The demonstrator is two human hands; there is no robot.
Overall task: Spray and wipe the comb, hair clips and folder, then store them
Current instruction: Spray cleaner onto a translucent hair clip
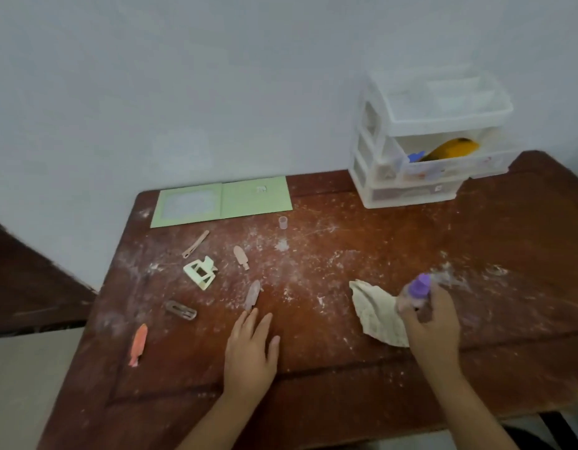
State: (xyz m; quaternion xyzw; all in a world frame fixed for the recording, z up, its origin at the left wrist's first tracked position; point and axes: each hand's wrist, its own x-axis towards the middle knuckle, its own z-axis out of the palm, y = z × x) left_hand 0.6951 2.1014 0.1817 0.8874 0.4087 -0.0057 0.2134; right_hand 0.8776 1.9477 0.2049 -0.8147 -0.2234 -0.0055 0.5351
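Orange clip (138, 344) near counter's (346, 368) left edge. Dark clip (181, 310), green claw clip (200, 272), thin clip (195, 244), peach clip (241, 256) scattered mid-left. Green folder (222, 201) open flat at back by wall. Left hand (250, 349) flat on counter, fingers (245, 323) straight, tip touching mauve clip (252, 295). Small cap (283, 222) upright beyond. Cloth (376, 315) crumpled. Right hand (435, 326) wrapped round spray bottle (419, 289) (purple top). Drawer unit (423, 138) back right, middle drawer open, comb (451, 149) inside.
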